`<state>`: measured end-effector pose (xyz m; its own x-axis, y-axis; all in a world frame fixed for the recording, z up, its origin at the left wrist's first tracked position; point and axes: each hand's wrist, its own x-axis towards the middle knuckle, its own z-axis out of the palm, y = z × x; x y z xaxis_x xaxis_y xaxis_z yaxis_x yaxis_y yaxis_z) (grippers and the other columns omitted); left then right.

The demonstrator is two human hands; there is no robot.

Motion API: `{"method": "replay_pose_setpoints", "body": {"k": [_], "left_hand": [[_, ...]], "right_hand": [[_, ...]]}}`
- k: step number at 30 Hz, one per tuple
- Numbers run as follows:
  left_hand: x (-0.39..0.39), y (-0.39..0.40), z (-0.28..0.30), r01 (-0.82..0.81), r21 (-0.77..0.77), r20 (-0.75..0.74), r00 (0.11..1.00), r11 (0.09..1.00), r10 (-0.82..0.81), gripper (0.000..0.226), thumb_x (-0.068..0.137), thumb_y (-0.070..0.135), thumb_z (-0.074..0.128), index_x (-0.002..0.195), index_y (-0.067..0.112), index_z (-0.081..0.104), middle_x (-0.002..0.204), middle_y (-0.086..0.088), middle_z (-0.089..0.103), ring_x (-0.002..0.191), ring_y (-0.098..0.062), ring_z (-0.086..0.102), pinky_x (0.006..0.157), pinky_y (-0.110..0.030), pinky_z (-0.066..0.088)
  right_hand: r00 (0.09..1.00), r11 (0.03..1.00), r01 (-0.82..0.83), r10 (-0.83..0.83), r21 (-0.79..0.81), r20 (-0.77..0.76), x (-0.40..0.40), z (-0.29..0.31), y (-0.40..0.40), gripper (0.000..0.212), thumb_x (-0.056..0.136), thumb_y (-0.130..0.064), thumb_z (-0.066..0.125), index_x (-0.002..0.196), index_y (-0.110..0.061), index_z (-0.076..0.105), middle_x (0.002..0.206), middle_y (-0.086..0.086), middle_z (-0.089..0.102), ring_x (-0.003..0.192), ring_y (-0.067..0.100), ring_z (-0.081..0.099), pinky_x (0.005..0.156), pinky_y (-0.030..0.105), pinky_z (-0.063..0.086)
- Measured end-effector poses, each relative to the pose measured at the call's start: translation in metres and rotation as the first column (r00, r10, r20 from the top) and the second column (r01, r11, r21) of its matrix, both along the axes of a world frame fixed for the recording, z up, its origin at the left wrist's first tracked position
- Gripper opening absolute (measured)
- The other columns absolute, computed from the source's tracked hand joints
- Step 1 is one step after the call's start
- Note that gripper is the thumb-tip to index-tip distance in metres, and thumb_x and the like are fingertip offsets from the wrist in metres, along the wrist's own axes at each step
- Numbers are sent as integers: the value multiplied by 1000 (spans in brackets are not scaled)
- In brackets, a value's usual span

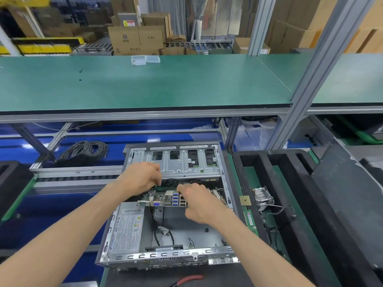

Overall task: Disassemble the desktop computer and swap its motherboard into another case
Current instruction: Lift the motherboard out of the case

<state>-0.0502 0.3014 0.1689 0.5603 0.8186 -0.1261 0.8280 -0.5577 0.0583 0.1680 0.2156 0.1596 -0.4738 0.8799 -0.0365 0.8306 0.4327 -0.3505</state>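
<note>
Motherboard [165, 196] is being lifted, tilted, inside the open case [165, 204] at lower centre, its edges being pinched by the left hand [141, 179] and right hand [199, 201]. Judged best: board is being kept level, cables and drive cage [178, 162] being cleared slowly.

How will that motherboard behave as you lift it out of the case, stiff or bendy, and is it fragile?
The motherboard is probably stiff but slightly flexible, being a thin flat board held by the left hand and right hand. Likely fragile: exposed components and rear ports crowd its surface. It may snag, since it sits under the drive cage inside the case.
</note>
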Motion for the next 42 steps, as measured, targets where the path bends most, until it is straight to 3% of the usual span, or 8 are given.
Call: {"method": "replay_pose_setpoints", "body": {"k": [5,9,13,24,31,35,39,42], "left_hand": [[3,-2,-15,-43,35,-159,986,998,48,34,91,28,53,116,41,72,94,20,68,76,-6,59,53,-20,34],[8,8,-14,-207,-186,-125,975,961,186,34,82,36,56,110,39,75,100,18,74,74,-5,57,58,-20,42],[19,7,-30,-209,-278,-206,966,937,154,23,89,44,58,91,27,75,71,6,67,67,-12,61,61,-26,47],[14,8,-33,-124,-114,-105,988,986,112,36,93,31,57,59,21,55,52,5,53,54,-15,54,55,-27,49],[-2,0,-30,-42,135,-255,964,990,76,24,96,43,49,99,26,66,67,8,63,59,-11,53,57,-24,44],[-5,-3,-39,-182,50,8,983,982,182,16,97,39,59,105,29,51,60,13,57,48,-3,51,48,-20,37],[-9,-2,-35,-144,-228,284,936,963,207,22,97,25,60,88,34,43,85,14,75,45,2,56,45,-12,38],[-20,-5,-22,-31,-394,259,955,919,143,39,89,-1,53,90,37,62,112,14,72,90,8,65,81,-14,51]], "right_hand": [[1000,1000,-12,12,-6,8,-1,2,-1,44,73,8,53,115,-5,51,94,11,55,76,26,41,59,31,26],[1000,1000,-13,14,-5,23,1,3,-4,42,73,6,53,114,-4,51,95,12,55,78,29,44,58,33,25],[1000,1000,-22,23,-9,6,3,4,-6,37,73,7,52,108,-6,50,87,5,48,75,25,38,51,29,16],[1000,999,-22,22,-27,-8,6,7,-4,45,71,8,52,114,-5,53,96,13,59,75,27,41,57,31,22],[1000,999,-14,14,-31,-10,6,5,-5,51,70,8,51,120,-3,53,97,15,60,76,28,44,60,32,29],[1000,1000,-16,16,-21,4,3,4,-6,47,70,7,51,117,-3,52,98,14,59,83,34,54,64,37,37],[1000,1000,3,-3,-1,9,4,7,-2,44,69,6,51,112,-4,52,81,5,48,71,29,42,51,32,23],[1000,1000,15,-15,-21,4,5,11,5,40,69,6,52,107,-6,51,71,-1,38,69,30,43,48,28,20]]}}
